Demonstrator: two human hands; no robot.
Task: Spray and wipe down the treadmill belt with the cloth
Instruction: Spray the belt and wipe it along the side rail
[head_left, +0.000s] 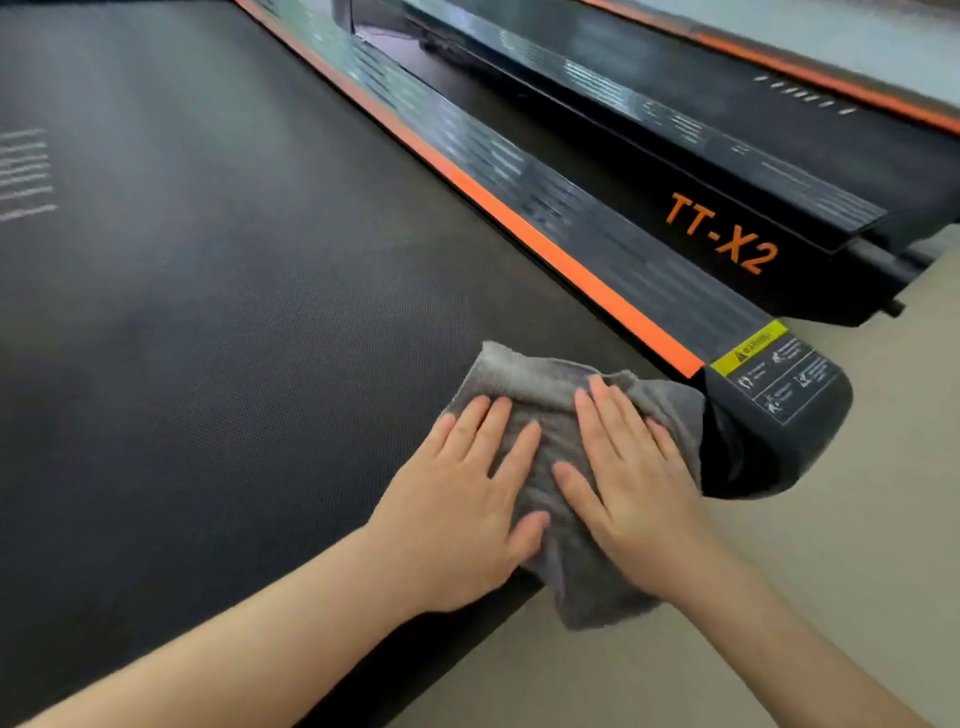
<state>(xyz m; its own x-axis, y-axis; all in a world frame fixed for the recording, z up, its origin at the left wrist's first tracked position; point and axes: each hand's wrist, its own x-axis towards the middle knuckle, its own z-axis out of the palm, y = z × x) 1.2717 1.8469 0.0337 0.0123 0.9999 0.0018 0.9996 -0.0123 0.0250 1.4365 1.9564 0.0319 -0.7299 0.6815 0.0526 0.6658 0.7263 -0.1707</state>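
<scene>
Head view: both hands — left hand (462, 499), right hand (631, 478) — press flat, fingers straight, on the grey cloth (566, 421) at the belt's (234, 338) rear corner. Wiping is underway — next likely a firm sweep across.

The black belt (234, 338) carries a grey cloth (545, 415) just beside the orange-striped rail (545, 244). One cloth corner overhangs the beige floor (831, 571).

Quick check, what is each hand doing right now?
Left hand: open, fingers flat, pressing the grey cloth onto the belt.
Right hand: open, flat on the same cloth.
</scene>
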